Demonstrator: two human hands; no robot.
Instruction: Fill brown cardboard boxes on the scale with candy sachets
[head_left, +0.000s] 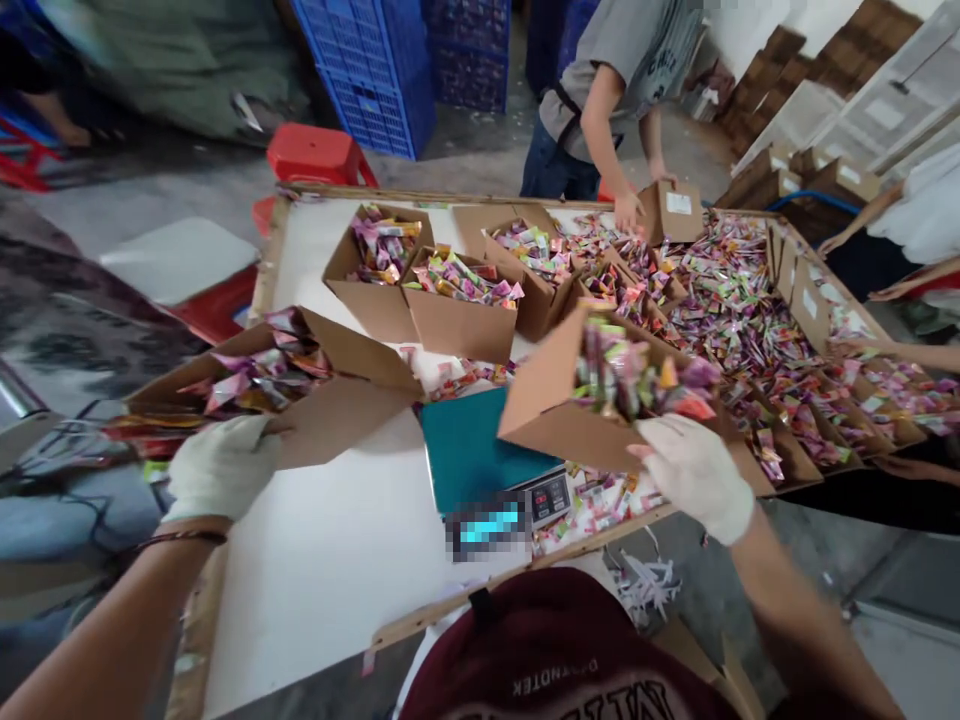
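Beyond the table's left end, a red stool [319, 150] is standing on the far side, with stacked blue crates [367, 75] rising behind it. At the near left, the gloved left hand [221, 468] is grasping the near side of the left carton [337, 425], which is holding colourful packets [259, 385] and jutting past the left edge of the white table [300, 580]; whether it is resting there or hanging clear, I cannot tell. Farther back, two filled cartons [461, 318] are standing side by side. In the near middle, a scale [461, 440] is showing its teal plate and a lit, blurred display. The right carton [574, 430], also full of packets, is overlapping the plate's right part, its contact unclear, while the gloved right hand [697, 475] is gripping its near right side. At the far right, a co-worker in a grey shirt [637, 50] is handling a small box [681, 212], beside which a broad heap of packets [739, 290] is spreading; nearer, a row of filled cartons [795, 465] is lining the table's edge.
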